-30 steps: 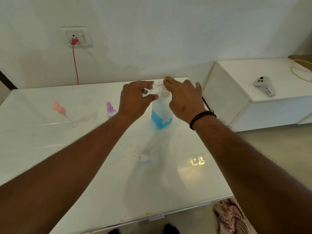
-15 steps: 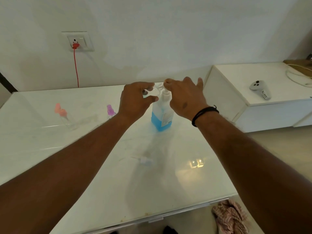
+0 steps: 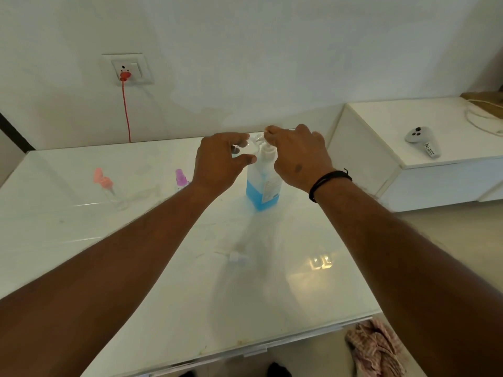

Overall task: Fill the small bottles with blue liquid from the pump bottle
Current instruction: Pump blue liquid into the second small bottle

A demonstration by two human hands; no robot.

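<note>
Head view: pump bottle (image 3: pixel 261 186) stands upright on the white glossy desk (image 3: pixel 163 281), toward the far middle, blue liquid filling only its lower part, a label on the right face. Left hand (image 3: pixel 220 161) curls around a small clear bottle (image 3: pixel 249 148), thumb below and fingers above, holding it right at the pump spout; the bottle is mostly hidden and its fill level cannot be told. Right hand (image 3: pixel 298 156) sits on top of the white pump head (image 3: pixel 268 151), fingers bent down over it, a black wristband (image 3: pixel 328 182) on the wrist. Both forearms reach in from the near edge. Left of the hands, a small bottle with a purple cap (image 3: pixel 181 179) stands on the desk, partly behind the left wrist; farther left a clear bottle with a pink cap (image 3: pixel 104 186) stands apart. A small white cap-like piece (image 3: pixel 238 257) lies on the desk nearer the camera. Red cable (image 3: pixel 126 110) hangs from a wall socket (image 3: pixel 128 69) behind the desk. To the right, a low white cabinet (image 3: pixel 435 170) carries a white controller (image 3: pixel 422 141). Checked cloth (image 3: pixel 377 349) lies on the floor at lower right.
</note>
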